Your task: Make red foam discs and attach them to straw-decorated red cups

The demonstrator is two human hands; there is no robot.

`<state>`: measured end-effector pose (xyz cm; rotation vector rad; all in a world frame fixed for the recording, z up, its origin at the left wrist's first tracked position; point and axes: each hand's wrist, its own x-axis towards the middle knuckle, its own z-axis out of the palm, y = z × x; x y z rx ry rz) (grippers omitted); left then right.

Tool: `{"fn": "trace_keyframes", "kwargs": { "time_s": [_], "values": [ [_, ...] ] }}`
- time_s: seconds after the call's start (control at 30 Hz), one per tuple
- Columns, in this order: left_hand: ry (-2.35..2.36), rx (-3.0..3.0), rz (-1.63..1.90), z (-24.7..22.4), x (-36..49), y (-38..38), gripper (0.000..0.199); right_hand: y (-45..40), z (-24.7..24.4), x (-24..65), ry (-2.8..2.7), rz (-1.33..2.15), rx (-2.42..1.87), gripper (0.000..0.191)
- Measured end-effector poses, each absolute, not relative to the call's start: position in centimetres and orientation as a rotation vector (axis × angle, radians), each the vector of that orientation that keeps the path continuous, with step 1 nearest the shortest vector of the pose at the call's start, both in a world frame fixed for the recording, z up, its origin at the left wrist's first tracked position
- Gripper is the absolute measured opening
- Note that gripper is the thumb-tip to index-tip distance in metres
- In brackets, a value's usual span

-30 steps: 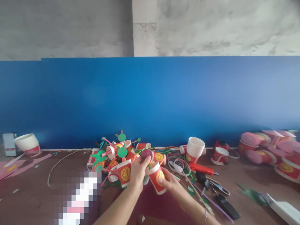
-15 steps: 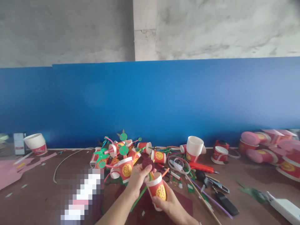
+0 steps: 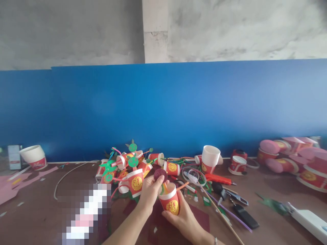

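Note:
My left hand (image 3: 150, 190) pinches a dark maroon paper disc (image 3: 160, 175) just above the rim of a cup. That red and white paper cup (image 3: 170, 205), with a yellow emblem, rests in my right hand (image 3: 182, 216), whose fingers wrap round its right side and base. A yellow and green strip stands up from the cup beneath the disc. From the cup's right rim sticks an orange strip (image 3: 183, 186). Dark maroon paper (image 3: 200, 217) lies on the table under my hands.
Several red cups with green paper shapes (image 3: 133, 161) lie behind my left hand. To the right are stacked white cups (image 3: 211, 156), an orange-red cutter (image 3: 219, 179), black keys (image 3: 245, 216), a wooden stick (image 3: 222, 216) and a glue gun (image 3: 306, 217). Pink cup pieces (image 3: 281, 165) stand far right.
The cup has tilted and risen slightly in my right hand. My left hand and the disc have shifted a little up and left, along with the whole view.

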<state>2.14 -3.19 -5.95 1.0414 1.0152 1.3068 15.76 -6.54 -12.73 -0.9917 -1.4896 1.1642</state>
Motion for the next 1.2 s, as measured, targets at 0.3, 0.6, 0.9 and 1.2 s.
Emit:
{"fn": "trace_keyframes", "kwargs": {
  "time_s": [0.3, 0.6, 0.9, 1.2],
  "values": [
    [0.900, 1.083, 1.304, -5.8, 2.3, -3.4, 0.026, -6.5, -12.7, 15.7, -1.477, 1.127, -0.952, 0.067],
    [0.997, 1.133, 1.406, -6.9, 3.1, -3.8, 0.028, -6.8, -12.2, 15.7, -1.415, 1.032, -1.152, 0.068],
    [1.005, 1.523, 1.444, -6.9, 2.4, -4.0, 0.022, -6.4, -10.4, 16.5, -1.216, 0.961, -0.978, 0.035],
    [1.247, 1.873, 1.535, -8.5, 2.4, -4.6, 0.021, -5.7, -11.9, 16.8, -1.217, 0.728, -1.007, 0.028]
  ]
}}
